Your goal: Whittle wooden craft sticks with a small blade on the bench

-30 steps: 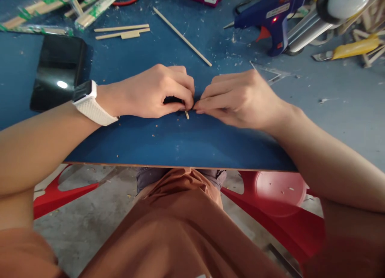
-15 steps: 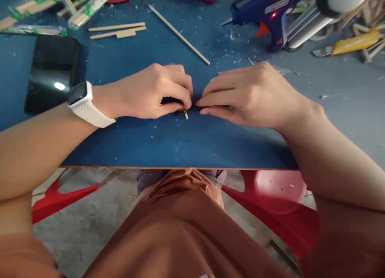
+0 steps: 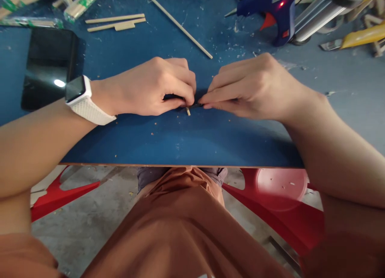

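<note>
Stick stub (image 3: 187, 111) near the front edge of the bench (image 3: 180, 144): our left hand (image 3: 156, 87) pinches it, our right hand (image 3: 255, 89) grips a dark strip (image 3: 197, 105) alongside.

I see a rust-orange top (image 3: 180, 230) filling the lower middle of my feed, plain cloth in soft folds, with a small white patch at the very bottom edge. The same cloth shows at the bottom corners as the left sleeve (image 3: 18, 254) and the right sleeve (image 3: 345, 254). Under the top's hem a strip of grey fabric (image 3: 147, 176) peeks out; I cannot tell what garment it is. Both forearms are bare, as are the left hand (image 3: 153, 87) and the right hand (image 3: 255, 89). The left wrist carries a smartwatch (image 3: 78, 97): white case, dark rectangular screen, white band with a fine woven texture.
</note>
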A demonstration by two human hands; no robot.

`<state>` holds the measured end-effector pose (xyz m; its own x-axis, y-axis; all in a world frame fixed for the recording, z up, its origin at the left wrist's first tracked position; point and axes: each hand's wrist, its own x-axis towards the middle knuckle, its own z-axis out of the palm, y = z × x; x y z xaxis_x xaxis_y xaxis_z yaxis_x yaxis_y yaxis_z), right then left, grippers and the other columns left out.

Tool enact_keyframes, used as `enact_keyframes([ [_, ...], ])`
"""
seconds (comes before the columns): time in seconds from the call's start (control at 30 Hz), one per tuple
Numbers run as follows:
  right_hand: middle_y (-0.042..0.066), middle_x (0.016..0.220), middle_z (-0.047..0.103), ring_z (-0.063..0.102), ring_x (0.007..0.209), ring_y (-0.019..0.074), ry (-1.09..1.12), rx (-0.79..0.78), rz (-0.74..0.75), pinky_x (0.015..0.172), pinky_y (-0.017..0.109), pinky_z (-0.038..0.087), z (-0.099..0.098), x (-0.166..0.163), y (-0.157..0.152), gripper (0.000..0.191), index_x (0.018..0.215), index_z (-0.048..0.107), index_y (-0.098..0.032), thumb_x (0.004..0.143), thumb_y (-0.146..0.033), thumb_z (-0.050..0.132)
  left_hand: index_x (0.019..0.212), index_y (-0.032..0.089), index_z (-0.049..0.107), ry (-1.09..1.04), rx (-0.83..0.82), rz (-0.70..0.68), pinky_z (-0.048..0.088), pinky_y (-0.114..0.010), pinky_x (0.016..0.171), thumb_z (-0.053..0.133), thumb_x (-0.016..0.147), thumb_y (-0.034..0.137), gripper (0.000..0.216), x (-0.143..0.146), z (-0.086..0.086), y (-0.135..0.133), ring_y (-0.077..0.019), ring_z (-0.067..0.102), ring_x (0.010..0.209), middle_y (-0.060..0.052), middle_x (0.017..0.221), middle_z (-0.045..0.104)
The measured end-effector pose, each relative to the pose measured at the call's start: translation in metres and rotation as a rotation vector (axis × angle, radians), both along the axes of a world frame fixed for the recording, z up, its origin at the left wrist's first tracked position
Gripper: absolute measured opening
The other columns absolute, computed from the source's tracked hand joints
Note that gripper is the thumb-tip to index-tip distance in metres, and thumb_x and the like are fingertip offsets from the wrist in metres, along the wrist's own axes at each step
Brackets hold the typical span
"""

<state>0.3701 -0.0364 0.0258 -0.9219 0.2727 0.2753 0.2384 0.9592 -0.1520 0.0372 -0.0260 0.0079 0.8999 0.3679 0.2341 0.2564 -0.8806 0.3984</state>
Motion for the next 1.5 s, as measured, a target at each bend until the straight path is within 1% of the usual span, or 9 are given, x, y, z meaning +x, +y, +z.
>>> enact_keyframes([
  [0.1,0.002,0.113,0.091,0.082,0.098,0.0195,-0.005,-0.032,-0.011,0.081,0.039,0.060,0.001,0.001,0.001,0.033,0.134,0.093,-0.034,0.137,-0.048,0.063,0.120,0.035,0.099,0.002,-0.043,-0.003,0.074,-0.050,0.117,0.056,0.134,0.046,0.047,0.001,-0.001,0.002,-0.0316,0.087,0.132,-0.005,0.128,0.096],
  [0.27,0.003,0.121,0.093,0.083,0.103,0.0232,-0.061,-0.046,-0.027,0.087,0.043,0.064,0.004,0.001,0.000,0.041,0.135,0.093,-0.034,0.139,-0.047,0.054,0.124,0.036,0.100,-0.026,-0.086,-0.022,0.073,-0.054,0.117,0.057,0.134,0.050,0.045,0.001,-0.001,0.005,-0.0321,0.084,0.133,-0.005,0.132,0.097],
  [0.5,0.003,0.114,0.090,0.076,0.097,0.0223,-0.044,-0.051,-0.009,0.085,0.043,0.060,0.004,-0.004,0.000,0.043,0.128,0.092,-0.030,0.139,-0.045,0.053,0.117,0.037,0.099,-0.038,-0.169,0.002,0.071,-0.050,0.121,0.071,0.131,0.054,0.036,0.001,0.002,0.004,-0.0306,0.083,0.130,-0.003,0.131,0.098],
  [0.8,0.005,0.113,0.088,0.078,0.100,0.0224,-0.013,-0.097,-0.019,0.087,0.041,0.059,0.006,-0.007,-0.005,0.041,0.127,0.093,-0.028,0.139,-0.042,0.057,0.118,0.034,0.099,-0.030,-0.090,-0.009,0.070,-0.049,0.115,0.064,0.132,0.044,0.040,0.002,0.006,0.002,-0.0311,0.084,0.131,-0.005,0.130,0.098],
  [0.93,0.004,0.115,0.089,0.080,0.100,0.0205,-0.014,-0.133,-0.016,0.087,0.039,0.060,0.005,-0.007,-0.004,0.043,0.129,0.094,-0.032,0.139,-0.047,0.056,0.114,0.034,0.098,-0.041,-0.165,0.023,0.071,-0.049,0.119,0.072,0.129,0.045,0.032,0.002,0.007,0.001,-0.0307,0.085,0.129,-0.004,0.126,0.097],
  [1.03,0.002,0.108,0.086,0.077,0.095,0.0175,-0.009,-0.094,-0.006,0.082,0.038,0.057,0.006,-0.006,-0.004,0.046,0.126,0.093,-0.031,0.140,-0.052,0.055,0.113,0.033,0.098,-0.040,-0.159,0.028,0.070,-0.048,0.119,0.072,0.128,0.044,0.032,0.002,0.007,0.001,-0.0304,0.085,0.130,-0.003,0.128,0.097],
  [1.17,0.005,0.113,0.089,0.080,0.099,0.0193,-0.023,-0.041,-0.001,0.085,0.039,0.060,0.006,-0.010,-0.007,0.050,0.123,0.091,-0.025,0.141,-0.041,0.047,0.115,0.035,0.099,-0.044,-0.096,-0.008,0.069,-0.046,0.113,0.071,0.127,0.036,0.031,0.003,0.006,0.000,-0.0294,0.086,0.125,-0.002,0.124,0.098],
  [1.33,-0.002,0.109,0.086,0.078,0.094,0.0105,0.028,-0.010,0.053,0.080,0.030,0.057,0.004,-0.009,-0.003,0.047,0.126,0.090,-0.028,0.142,-0.047,0.050,0.119,0.034,0.099,-0.020,-0.033,-0.008,0.068,-0.045,0.111,0.065,0.131,0.038,0.036,0.001,0.007,0.001,-0.0288,0.086,0.127,-0.002,0.129,0.099],
  [1.5,0.006,0.108,0.087,0.080,0.095,0.0185,0.023,0.052,0.073,0.079,0.037,0.058,0.006,-0.014,-0.004,0.052,0.117,0.091,-0.018,0.141,-0.035,0.048,0.119,0.035,0.100,-0.025,-0.046,-0.024,0.071,-0.047,0.111,0.065,0.130,0.037,0.037,0.001,0.008,0.001,-0.0294,0.086,0.125,-0.004,0.126,0.098],
])
